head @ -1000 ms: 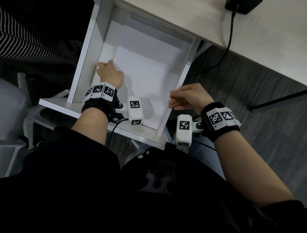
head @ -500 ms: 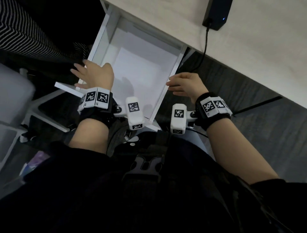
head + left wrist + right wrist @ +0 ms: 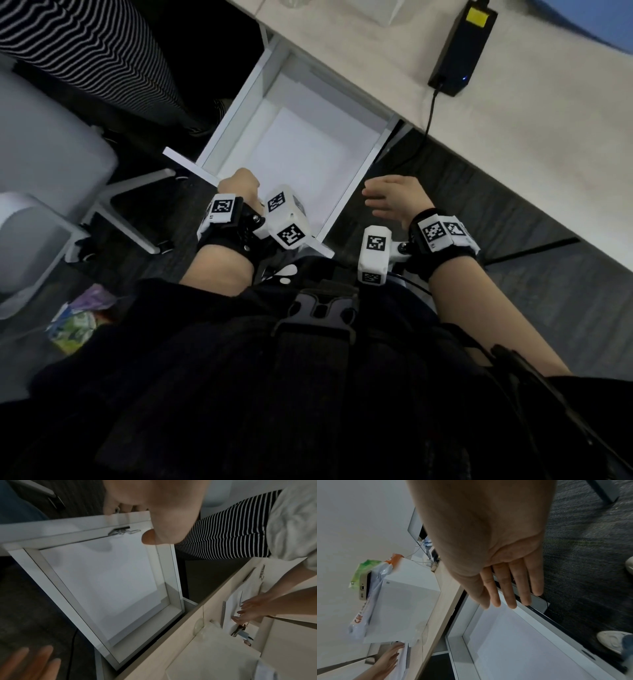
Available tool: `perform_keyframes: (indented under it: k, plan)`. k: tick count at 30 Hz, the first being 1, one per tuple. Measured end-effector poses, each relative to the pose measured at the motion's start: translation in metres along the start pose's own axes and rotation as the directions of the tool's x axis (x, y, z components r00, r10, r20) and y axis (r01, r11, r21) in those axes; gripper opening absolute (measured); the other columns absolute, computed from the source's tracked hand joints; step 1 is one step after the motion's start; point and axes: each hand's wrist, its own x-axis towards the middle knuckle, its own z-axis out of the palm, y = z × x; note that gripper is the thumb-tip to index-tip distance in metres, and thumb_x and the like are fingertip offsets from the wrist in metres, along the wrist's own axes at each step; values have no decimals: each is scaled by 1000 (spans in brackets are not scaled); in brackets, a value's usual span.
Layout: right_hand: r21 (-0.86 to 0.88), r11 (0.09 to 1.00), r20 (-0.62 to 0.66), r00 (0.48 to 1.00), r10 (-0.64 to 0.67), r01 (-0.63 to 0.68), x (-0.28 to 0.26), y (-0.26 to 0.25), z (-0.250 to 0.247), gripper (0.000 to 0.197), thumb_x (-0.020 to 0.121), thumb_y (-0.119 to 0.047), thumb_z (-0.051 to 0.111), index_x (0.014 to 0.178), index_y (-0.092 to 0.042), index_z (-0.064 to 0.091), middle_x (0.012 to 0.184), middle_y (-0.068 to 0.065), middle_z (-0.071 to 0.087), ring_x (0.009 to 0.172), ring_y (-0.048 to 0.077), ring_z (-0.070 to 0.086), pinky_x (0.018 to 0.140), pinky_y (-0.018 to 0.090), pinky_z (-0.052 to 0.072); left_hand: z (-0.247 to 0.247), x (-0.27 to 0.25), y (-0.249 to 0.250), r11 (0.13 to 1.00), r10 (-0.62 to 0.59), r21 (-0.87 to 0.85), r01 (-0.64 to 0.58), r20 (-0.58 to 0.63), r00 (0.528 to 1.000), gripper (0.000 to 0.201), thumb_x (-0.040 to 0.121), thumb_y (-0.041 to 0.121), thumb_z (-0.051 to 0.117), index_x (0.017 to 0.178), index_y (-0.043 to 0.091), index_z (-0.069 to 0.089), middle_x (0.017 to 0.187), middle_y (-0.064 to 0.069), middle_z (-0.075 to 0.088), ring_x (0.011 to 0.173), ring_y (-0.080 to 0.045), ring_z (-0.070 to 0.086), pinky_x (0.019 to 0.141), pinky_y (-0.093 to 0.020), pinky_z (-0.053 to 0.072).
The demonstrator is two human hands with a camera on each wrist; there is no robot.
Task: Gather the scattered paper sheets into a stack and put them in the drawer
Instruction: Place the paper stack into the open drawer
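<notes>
The white drawer (image 3: 357, 181) stands pulled out from under the desk, with a stack of white paper sheets (image 3: 301, 154) lying flat on its floor. My left hand (image 3: 238, 186) is at the drawer's front panel (image 3: 68, 526). In the left wrist view its fingers (image 3: 120, 509) curl over the panel's outer edge and the thumb lies on the inner side, above the paper (image 3: 111, 581). My right hand (image 3: 387, 200) hovers just right of the drawer's right wall (image 3: 556, 632), holding nothing, with its fingers (image 3: 506, 592) straight.
The light wood desk (image 3: 513, 154) carries a black power adapter (image 3: 459, 48) with a cable hanging down and a white box (image 3: 406, 601). Another person in striped clothing (image 3: 85, 51) sits at the left, their hand (image 3: 254, 609) on papers on the desk. Chair legs (image 3: 130, 205) stand on the floor at the left.
My left hand has come off the paper inside the drawer and moved back to grip the front panel. My right hand has let go of the drawer's right wall and opened.
</notes>
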Motion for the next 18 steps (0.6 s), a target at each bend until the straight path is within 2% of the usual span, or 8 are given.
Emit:
perform_keyframes:
  k: [2, 5, 8, 10, 12, 14, 15, 18]
  plan:
    - [36, 999, -26, 1000, -3, 4, 3, -1, -6, 4, 91, -14, 58, 93, -14, 62, 103, 10, 65, 93, 20, 62, 80, 30, 52, 5, 0, 1, 999, 37, -31, -38, -24, 999, 31, 91, 5, 51, 120, -3, 56, 130, -21, 54, 109, -32, 57, 91, -29, 47]
    - [99, 994, -109, 994, -27, 38, 12, -3, -15, 5, 90, -12, 59, 90, -16, 64, 95, 5, 66, 91, 20, 63, 74, 27, 54, 12, -4, 8, 957, 19, -290, -16, 8, 1000, 39, 91, 7, 46, 129, -2, 48, 130, -18, 54, 76, -21, 54, 59, -24, 48]
    - [146, 986, -214, 975, -55, 87, 23, -6, -25, 12, 89, -11, 60, 100, -15, 64, 97, 6, 66, 93, 20, 65, 70, 26, 53, 19, -9, 21, 940, 20, -340, -7, 35, 999, 32, 91, 3, 44, 123, -3, 46, 100, -10, 53, 89, -23, 55, 53, -20, 46]
    - [180, 977, -263, 963, -63, 113, 30, -9, -32, 14, 89, -11, 59, 102, -16, 63, 92, 2, 65, 92, 19, 64, 71, 26, 53, 25, -12, 31, 931, 66, -364, -19, 115, 991, 35, 92, 2, 42, 127, -2, 44, 88, -8, 51, 104, -29, 61, 60, -22, 51]
    - [204, 970, -291, 954, -68, 131, 34, -13, -39, 16, 90, -11, 58, 105, -16, 60, 93, 1, 63, 93, 19, 63, 74, 27, 53, 31, -11, 40, 928, 102, -370, -31, 173, 980, 33, 93, -2, 40, 125, -7, 48, 95, -13, 60, 104, -29, 63, 63, -21, 54]
    - [216, 966, -309, 948, -70, 142, 39, -17, -45, 21, 90, -10, 56, 111, -14, 59, 100, 2, 61, 95, 18, 61, 77, 28, 53, 36, -8, 51, 928, 91, -372, -13, 193, 977, 17, 90, -10, 40, 92, -9, 57, 110, -24, 62, 96, -26, 65, 66, -21, 55]
    - [215, 965, -312, 947, -74, 146, 41, -18, -47, 24, 90, -10, 56, 114, -13, 59, 102, 2, 61, 95, 18, 60, 77, 29, 53, 39, -5, 55, 925, 93, -380, -6, 212, 973, 19, 88, -14, 39, 82, -7, 55, 107, -26, 62, 101, -27, 65, 72, -24, 56]
    - [217, 966, -308, 949, -72, 144, 47, -22, -53, 24, 91, -10, 55, 114, -13, 60, 96, 1, 61, 93, 18, 59, 76, 29, 53, 48, 0, 70, 905, 111, -425, 19, 279, 954, 27, 89, -15, 34, 110, -10, 51, 93, -20, 58, 112, -31, 61, 89, -33, 54]
